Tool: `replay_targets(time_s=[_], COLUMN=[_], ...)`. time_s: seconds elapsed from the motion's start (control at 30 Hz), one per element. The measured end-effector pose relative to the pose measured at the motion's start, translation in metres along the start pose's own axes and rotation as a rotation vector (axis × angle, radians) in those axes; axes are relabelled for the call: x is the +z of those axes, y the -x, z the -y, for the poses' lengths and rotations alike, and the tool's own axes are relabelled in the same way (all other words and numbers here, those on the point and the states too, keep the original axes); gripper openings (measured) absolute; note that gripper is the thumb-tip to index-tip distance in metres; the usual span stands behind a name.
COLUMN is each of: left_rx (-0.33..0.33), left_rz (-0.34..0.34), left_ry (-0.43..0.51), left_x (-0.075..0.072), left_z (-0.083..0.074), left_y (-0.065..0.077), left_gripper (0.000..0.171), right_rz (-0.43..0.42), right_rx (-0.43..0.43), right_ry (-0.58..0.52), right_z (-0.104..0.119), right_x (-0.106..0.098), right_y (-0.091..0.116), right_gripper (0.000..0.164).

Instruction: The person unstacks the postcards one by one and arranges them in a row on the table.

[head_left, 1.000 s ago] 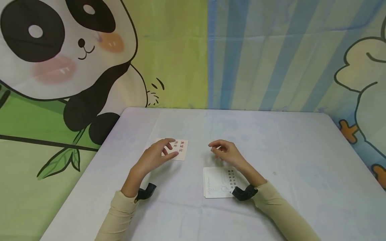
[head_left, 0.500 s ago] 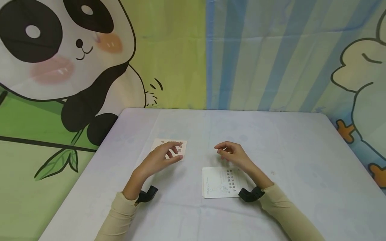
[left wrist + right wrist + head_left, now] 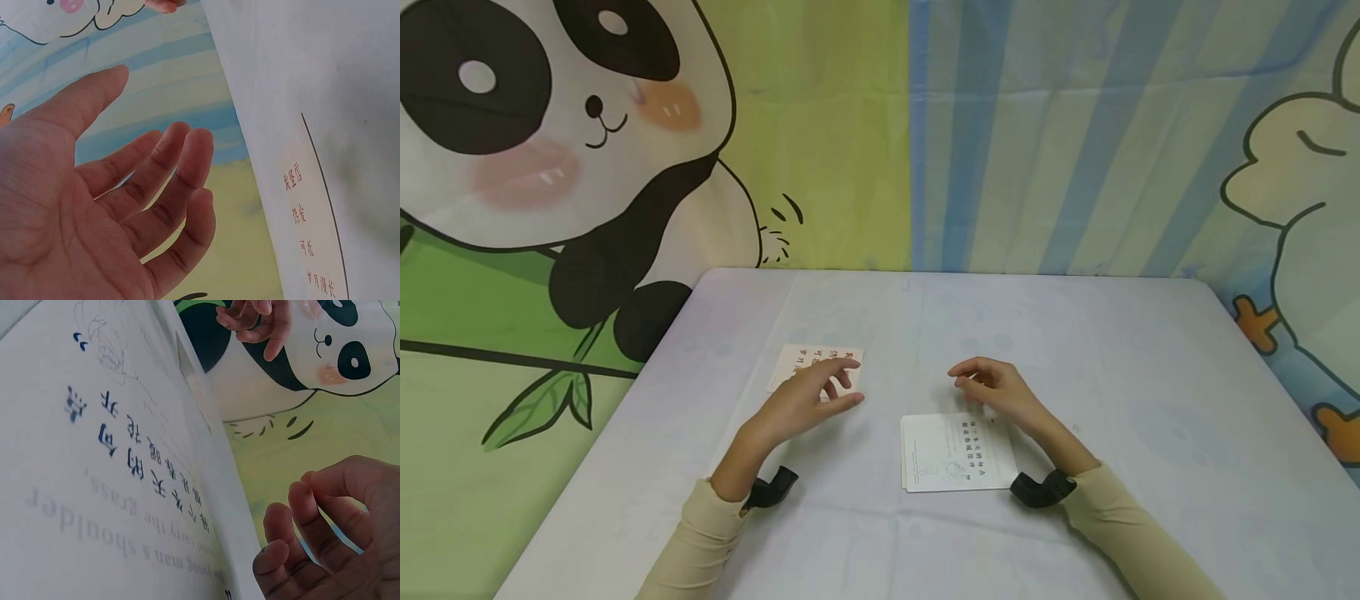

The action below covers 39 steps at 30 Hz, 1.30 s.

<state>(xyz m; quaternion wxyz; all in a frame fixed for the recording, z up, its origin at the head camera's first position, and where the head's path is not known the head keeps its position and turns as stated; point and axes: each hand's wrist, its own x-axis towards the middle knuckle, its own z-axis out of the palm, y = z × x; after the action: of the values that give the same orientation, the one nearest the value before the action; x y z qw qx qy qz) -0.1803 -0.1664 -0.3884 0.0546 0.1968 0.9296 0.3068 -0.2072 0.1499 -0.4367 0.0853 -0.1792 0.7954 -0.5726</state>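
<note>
My left hand hovers over the near right part of a pinkish card printed with red Chinese characters. Its fingers are relaxed and apart, with nothing in the palm, as the left wrist view shows. Across from it, my right hand hangs above the far right corner of a small stack of white cards. The fingers are loosely curled, thumb tip close to the index fingertip, and nothing shows between them. The top card carries dark Chinese characters, faint English lines and a pale line drawing, seen large in the right wrist view.
Both cards lie on a table with a white cloth. Behind it hangs a printed backdrop with a panda at left and blue stripes at right. Black wrist cameras sit on both wrists.
My right hand has drifted right and slightly nearer, uncovering more of the white stack. The left hand has moved a little right and nearer, showing more of the pinkish card's left side.
</note>
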Motion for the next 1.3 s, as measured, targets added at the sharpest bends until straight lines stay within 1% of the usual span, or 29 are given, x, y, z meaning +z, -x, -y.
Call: replay_targets(time_s=[0.27,0.53,0.67,0.8,0.93,1.03,1.17,1.23,1.3], left_rx=[0.005,0.024,0.04,0.061,0.089,0.118,0.128,0.126,0.127], left_rz=[0.023,0.023,0.054,0.085,0.108,0.13,0.166,0.184,0.203], left_ry=[-0.002,-0.042,-0.034,-0.023,-0.013,-0.023,-0.045,-0.052,-0.051], left_x=[0.006,0.01,0.013,0.018,0.023,0.028,0.035,0.038,0.042], left_z=[-0.005,-0.005,-0.006,-0.007,-0.009,-0.009,-0.01,-0.011,-0.012], left_y=[0.002,0.001,0.001,0.003,0.004,0.004,0.003,0.002,0.002], left_gripper=[0.049,0.047,0.046,0.045,0.046,0.045,0.045,0.046,0.046], right_rz=[0.01,-0.005,-0.022,-0.014,0.033,0.117,0.244,0.28,0.299], right_rx=[0.022,0.025,0.041,0.048,0.058,0.051,-0.006,-0.039,-0.054], right_ry=[-0.004,0.05,0.066,0.08,0.084,0.095,0.133,0.14,0.149], right_z=[-0.005,-0.011,-0.014,-0.017,-0.02,-0.023,-0.027,-0.029,-0.03], right_x=[-0.012,-0.025,-0.031,-0.038,-0.043,-0.047,-0.05,-0.052,-0.055], right_y=[0.009,0.018,0.024,0.028,0.033,0.035,0.037,0.037,0.038], right_gripper=[0.028,0.028,0.028,0.028,0.028,0.032,0.036,0.037,0.038])
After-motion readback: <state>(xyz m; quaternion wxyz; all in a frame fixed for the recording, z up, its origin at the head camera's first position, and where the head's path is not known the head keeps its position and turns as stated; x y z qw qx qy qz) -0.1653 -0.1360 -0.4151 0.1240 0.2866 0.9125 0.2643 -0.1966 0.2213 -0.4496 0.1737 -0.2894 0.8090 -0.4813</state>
